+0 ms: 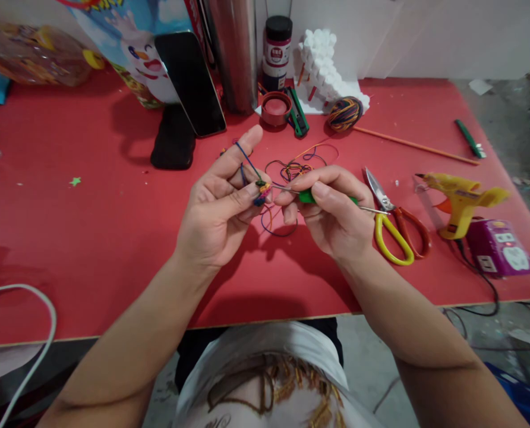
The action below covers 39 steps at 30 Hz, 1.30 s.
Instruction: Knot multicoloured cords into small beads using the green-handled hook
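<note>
My left hand (223, 199) is raised over the red table (95, 238), thumb and fingers pinching a small multicoloured crocheted piece (262, 191); blue yarn runs over its outstretched index finger. My right hand (331, 208) is closed on a crochet hook with a green grip (310, 196), whose metal tip meets the small piece. Loose multicoloured yarn (297, 168) lies on the table just behind both hands and trails back to a yarn ball (344, 113).
Scissors with yellow and red handles (392, 223), a yellow glue gun (461, 199) and a purple power strip (499, 246) lie at right. A phone (189, 83), a metal flask (233, 53), a black jar (277, 50), white foam (325, 65) and a thin wooden stick (416, 144) stand behind.
</note>
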### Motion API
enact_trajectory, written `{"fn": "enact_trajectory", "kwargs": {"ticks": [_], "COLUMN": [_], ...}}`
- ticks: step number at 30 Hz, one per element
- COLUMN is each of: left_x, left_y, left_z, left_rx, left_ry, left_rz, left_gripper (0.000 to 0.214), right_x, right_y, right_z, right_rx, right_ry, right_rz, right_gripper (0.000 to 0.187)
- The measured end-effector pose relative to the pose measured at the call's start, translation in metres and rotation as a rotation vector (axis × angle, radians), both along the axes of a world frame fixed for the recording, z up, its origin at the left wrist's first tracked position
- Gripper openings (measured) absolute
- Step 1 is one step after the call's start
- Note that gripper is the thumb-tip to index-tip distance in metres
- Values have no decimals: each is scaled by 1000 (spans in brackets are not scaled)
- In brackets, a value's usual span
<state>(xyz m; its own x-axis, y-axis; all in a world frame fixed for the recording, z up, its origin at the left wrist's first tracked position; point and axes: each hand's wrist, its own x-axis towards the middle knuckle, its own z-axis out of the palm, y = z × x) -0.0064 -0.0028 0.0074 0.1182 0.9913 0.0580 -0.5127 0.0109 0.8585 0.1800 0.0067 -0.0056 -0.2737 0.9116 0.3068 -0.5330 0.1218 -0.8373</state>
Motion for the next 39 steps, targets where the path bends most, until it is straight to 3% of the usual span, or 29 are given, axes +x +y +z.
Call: {"fn": "enact_trajectory", "kwargs": {"ticks": [10,17,22,29,39], "left_x": [5,5,2,-3,5], "left_y": [-5,-7,-6,0,-5], "left_z": [12,18,14,-1,5], "left_rx": [-101,-139,-79,11,62], "left_ry": [-101,-79,7,116,143], "left_rz": [-11,-4,46,18,162], "left_gripper": [38,40,45,50,51], "right_x": [-2,-1,0,1,2], "right_y": [0,0,1,0,0], "right_z": [1,2,0,2,3], "right_rx": [-8,-5,-3,-18,12], "right_ry": [-4,2,3,-29,-24], "right_rz": [-17,-10,-20,-36,-48], "right_gripper": [15,14,15,16,14]}}
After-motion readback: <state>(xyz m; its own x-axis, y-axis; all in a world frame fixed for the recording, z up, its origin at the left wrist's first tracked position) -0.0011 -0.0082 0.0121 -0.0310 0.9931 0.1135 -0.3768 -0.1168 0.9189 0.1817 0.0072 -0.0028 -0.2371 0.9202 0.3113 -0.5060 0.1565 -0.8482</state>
